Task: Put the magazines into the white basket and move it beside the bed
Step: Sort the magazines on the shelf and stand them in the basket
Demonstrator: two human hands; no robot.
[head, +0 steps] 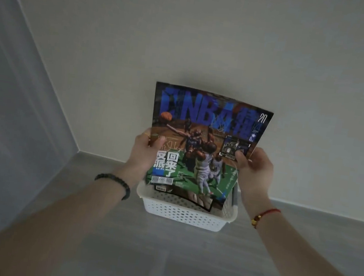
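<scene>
A basketball magazine (206, 127) with a blue title and a green court stands upright, its lower edge inside the white perforated basket (185, 215) on the grey floor. My left hand (143, 148) grips its left edge with the thumb on the cover. At the right edge, my right hand (255, 165) pinches it the same way. Another dark magazine (200, 200) lies bent inside the basket, partly hidden behind the front one.
The basket sits close to a white wall (191, 33), near the corner with a grey wall (6, 101) on the left. Grey floor (158, 263) stretches toward me. No bed is in view.
</scene>
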